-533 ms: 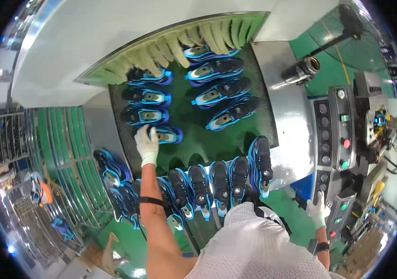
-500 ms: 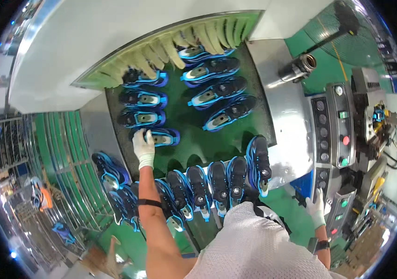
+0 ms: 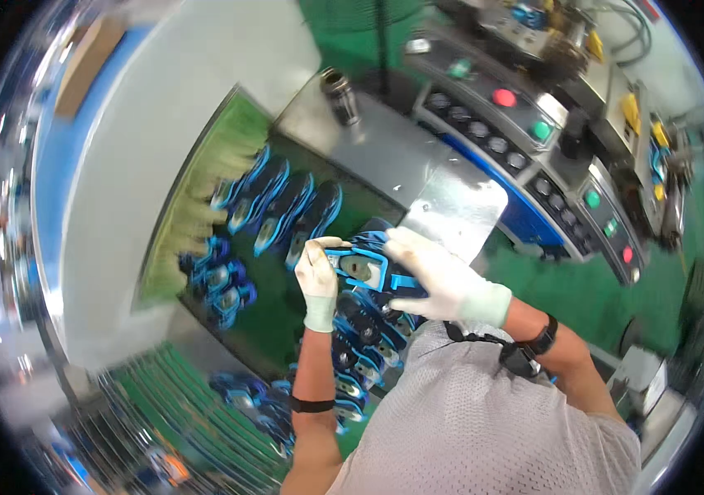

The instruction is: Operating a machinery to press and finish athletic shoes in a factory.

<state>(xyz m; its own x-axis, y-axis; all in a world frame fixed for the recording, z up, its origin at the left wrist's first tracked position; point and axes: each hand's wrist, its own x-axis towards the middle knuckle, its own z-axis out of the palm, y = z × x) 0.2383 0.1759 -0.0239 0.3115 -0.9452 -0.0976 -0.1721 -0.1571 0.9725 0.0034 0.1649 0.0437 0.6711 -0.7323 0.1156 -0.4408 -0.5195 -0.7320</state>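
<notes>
My left hand (image 3: 317,268), in a pale glove, is closed around one end of a black and blue sneaker (image 3: 359,269), held up in front of my body. The shoe's open collar and pale insole face up. My gloved right hand (image 3: 449,282) is at its other end, fingers stretched and thumb apart on either side of the shoe; whether the palm touches it I cannot tell. Below my hands, more sneakers (image 3: 360,318) stand in a row along the near edge of the dark green belt (image 3: 274,276).
Fringed yellow-green curtains (image 3: 195,194) hang at the white machine's opening, with more sneakers (image 3: 286,206) on the belt before them. A metal flask (image 3: 340,97) stands on the steel ledge (image 3: 377,144). Control panels (image 3: 496,115) with buttons are at right, a tube rack (image 3: 195,404) at lower left.
My head view has turned right. My left hand has left the row on the belt and now holds a sneaker up. My right hand has come from the control panels to that shoe.
</notes>
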